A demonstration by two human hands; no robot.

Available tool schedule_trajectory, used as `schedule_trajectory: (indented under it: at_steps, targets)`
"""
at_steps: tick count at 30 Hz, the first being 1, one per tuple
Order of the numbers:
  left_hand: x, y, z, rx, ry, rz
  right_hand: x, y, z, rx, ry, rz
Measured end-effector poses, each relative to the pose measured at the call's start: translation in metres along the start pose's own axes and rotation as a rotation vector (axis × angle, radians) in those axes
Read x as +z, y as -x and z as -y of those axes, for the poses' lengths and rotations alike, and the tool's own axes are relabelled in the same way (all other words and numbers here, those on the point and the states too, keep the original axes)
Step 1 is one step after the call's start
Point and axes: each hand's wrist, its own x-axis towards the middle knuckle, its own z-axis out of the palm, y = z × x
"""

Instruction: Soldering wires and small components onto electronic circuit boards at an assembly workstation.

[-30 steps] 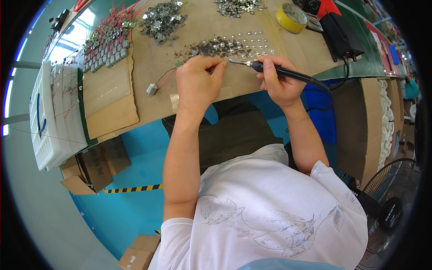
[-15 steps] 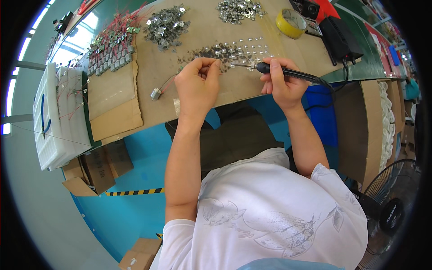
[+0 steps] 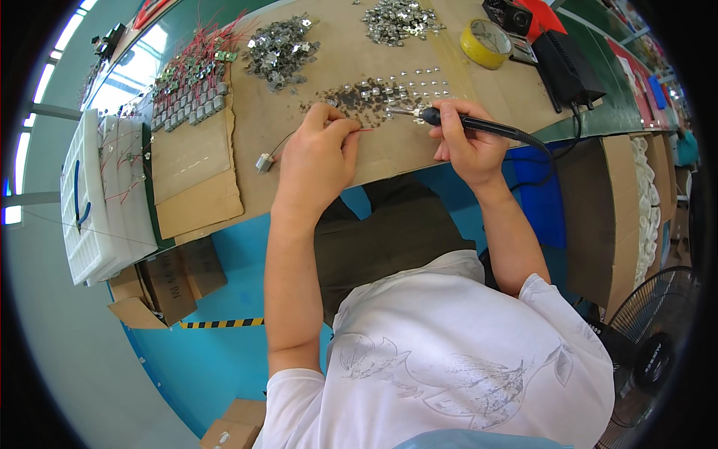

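Wire (image 3: 366, 130), a short red end, pokes out from your left hand (image 3: 318, 161), whose thumb and forefinger are pinched around it with no gap to be seen, just in from the near edge of the worktop (image 3: 258, 120). That hand has just drawn back toward the near edge, so the wire end now shows and stands apart from the tip of the soldering iron (image 3: 464, 120); nothing seems to be joining at this instant. Your right hand (image 3: 473, 150) is curled around the iron's handle, its tip level by the small silver pieces (image 3: 419, 84) in rows. Left of your left hand, a small motor (image 3: 264, 162) lies near the near edge, a dark lead running toward your fingers. Toward the far edge sit two heaps of metal parts (image 3: 280, 49) and a yellow tape roll (image 3: 486, 43).
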Motion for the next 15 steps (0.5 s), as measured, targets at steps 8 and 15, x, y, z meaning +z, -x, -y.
schedule_trajectory:
  at_steps: [8, 15]
  targets:
    - [0.003, -0.009, 0.003, 0.193, -0.251, 0.052, -0.001, 0.003, -0.005, -0.073, -0.046, -0.036]
    - [0.006, -0.013, 0.008, 0.166, -0.206, 0.074, -0.001, 0.005, -0.007, -0.121, -0.039, -0.053]
